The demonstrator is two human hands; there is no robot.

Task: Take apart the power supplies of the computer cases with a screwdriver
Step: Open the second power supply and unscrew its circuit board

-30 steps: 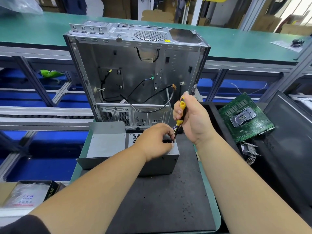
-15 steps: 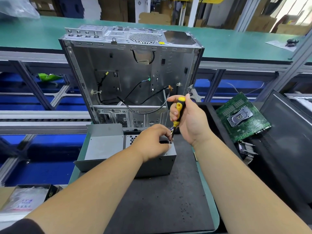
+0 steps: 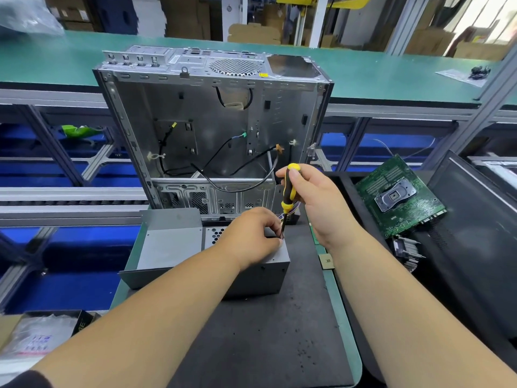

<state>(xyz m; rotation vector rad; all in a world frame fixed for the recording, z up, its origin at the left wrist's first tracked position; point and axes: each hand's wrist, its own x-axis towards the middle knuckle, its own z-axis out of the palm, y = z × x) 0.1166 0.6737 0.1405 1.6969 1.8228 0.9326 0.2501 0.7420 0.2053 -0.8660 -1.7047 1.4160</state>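
Yellow-black screwdriver (image 3: 288,191) is gripped upright by R hand (image 3: 316,203), grip shifted higher vs 1 s ago, thumb now on cap. Power supply (image 3: 251,273), on mat (image 3: 265,331) before case (image 3: 212,130), is still pinched by L hand (image 3: 251,236) at tip.

One case (image 3: 212,130), one supply (image 3: 251,273) (one screwdriver (image 3: 288,191))

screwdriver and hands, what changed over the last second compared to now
The right hand shifted its hold up the screwdriver: a second ago it wrapped the handle, now thumb and fingers pinch its top and more yellow-black handle shows. The tip stays at the right rear corner of the power supply. The left hand still rests there at the tip, and the computer case and motherboard have not moved.
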